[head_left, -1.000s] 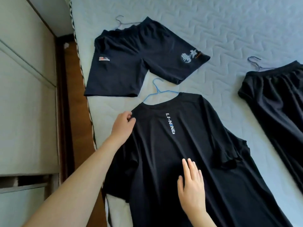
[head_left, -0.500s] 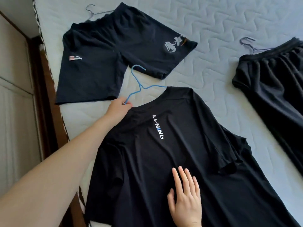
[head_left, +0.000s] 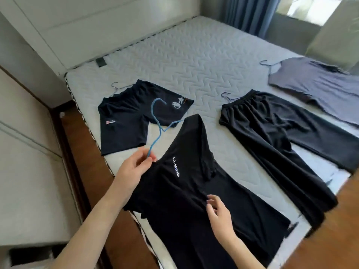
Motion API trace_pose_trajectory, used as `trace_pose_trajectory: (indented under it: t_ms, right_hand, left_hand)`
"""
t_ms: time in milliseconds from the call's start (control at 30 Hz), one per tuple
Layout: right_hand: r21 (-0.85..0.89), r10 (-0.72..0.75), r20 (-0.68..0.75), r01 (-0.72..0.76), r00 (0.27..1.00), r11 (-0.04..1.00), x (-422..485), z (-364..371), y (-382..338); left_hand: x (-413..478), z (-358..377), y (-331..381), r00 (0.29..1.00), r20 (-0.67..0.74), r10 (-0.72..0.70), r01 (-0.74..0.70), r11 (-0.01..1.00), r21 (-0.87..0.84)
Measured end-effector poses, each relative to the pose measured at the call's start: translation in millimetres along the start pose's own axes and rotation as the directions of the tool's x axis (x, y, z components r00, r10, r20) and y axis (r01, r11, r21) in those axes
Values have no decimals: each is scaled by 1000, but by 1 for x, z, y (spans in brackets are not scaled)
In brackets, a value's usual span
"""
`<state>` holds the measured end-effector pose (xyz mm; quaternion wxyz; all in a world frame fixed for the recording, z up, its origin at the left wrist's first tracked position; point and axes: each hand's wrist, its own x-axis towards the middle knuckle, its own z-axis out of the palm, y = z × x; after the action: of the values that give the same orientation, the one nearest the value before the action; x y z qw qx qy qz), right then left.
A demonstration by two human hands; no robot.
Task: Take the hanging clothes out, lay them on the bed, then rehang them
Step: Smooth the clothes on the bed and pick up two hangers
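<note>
Left hand (head_left: 136,168): thumb and fingertips pinch the lower arm of the blue hanger (head_left: 157,123), right at the shoulder of the black T-shirt (head_left: 184,206). Firm pinch, as far as I can read it from here.

Right hand (head_left: 219,215): over the middle of the T-shirt, fingers loosely curled at the cloth. I cannot tell whether they grip the fabric or only touch it.

Hanger: other arm runs into the T-shirt's neck; hook sticks up in front of the dark shorts (head_left: 124,123).

T-shirt: on the near corner of the bed (head_left: 194,61), white lettering facing up, collar end bunched, hem reaching the near edge.

Further out, all flat on the mattress, each with a hanger hook showing at its top: the shorts to the left, black trousers (head_left: 272,136) to the right, a grey-blue top (head_left: 320,86) beyond them.

Wooden floor (head_left: 77,144) beside the bed; pale wardrobe doors (head_left: 25,152) at far left.
</note>
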<state>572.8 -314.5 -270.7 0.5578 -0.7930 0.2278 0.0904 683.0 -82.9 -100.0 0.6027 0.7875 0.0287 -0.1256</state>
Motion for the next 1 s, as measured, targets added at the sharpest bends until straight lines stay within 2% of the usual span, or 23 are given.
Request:
trace_pose_trajectory:
  t_ms: [167,267,367,500,600,700,833,900,1000]
  right_hand:
    - [163,25,-128,-4,991,987,-170,-85,-30]
    - [207,99,-241,-48,966,977,-260,-121,-11]
    - [246,150,-345,-65,926,967,-336,-147,17]
    - [398,285,-479,-84,830,914,-417,-176,59]
    - [481,391,-557,-99,733,871,-462,-195,95]
    - [581,517,-598,-114,612,806,-497,-213,129]
    - [695,637,-598,-82,487,715,-523,-248,174]
    - [743,682,-580,-54,446,667,-527,-276,198]
    - [766,697,-568,-31,437,643,-518,-335,230]
  left_hand:
    - [-151,12,58,988,117,102,-81,982,-172]
    - [-227,25,70,972,189,138,-101,976,-193]
    - [-280,47,52,963,246,110,-57,976,-212]
    - [-325,83,4,936,352,-20,82,983,-163]
    - [-345,112,-17,910,407,-73,99,994,-43]
    - [-360,151,-14,885,462,-54,23,997,73]
    - [-365,230,15,800,600,-26,-89,983,161]
    - [-364,280,30,768,640,-4,-139,975,173]
    - [-365,358,50,735,678,7,-177,968,181]
